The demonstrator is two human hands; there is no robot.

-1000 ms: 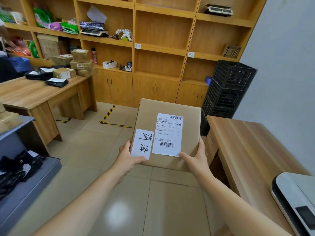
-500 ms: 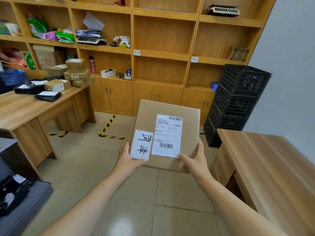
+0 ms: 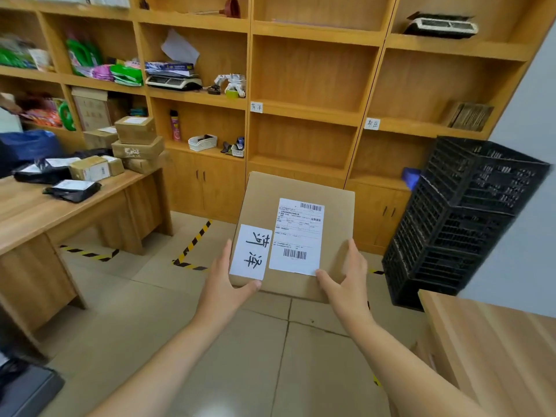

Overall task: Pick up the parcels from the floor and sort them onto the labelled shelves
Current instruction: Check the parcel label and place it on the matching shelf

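- Closer now: the wooden shelves fill more of the frame than they did a second ago, and the big open spaces in the middle look larger. The person has walked toward them.
- The brown parcel sits in the lower middle of the frame, held up off the floor, just as it was before.
- The left hand grips the parcel's near left corner, with the thumb pressed on a white paper with big hand-written marks. The right hand grips the near right side, thumb on top by the shipping label. Both hands are closed on the box (neither has let go or shifted its grip).
- A small tag is stuck on the shelf edge above the parcel, in the middle of the frame. Another tag is further right. The writing on the first tag looks like the marks on the white paper, though it is too small to be sure.
- So the parcel is on its way, not yet on a shelf. I think the next job is to lift it into a space by the matching tag.
- The counter with other boxes is at the left of the frame, and the black crates stand at the right, bigger than before.
- The white machine seen low right a second ago is out of the frame now.
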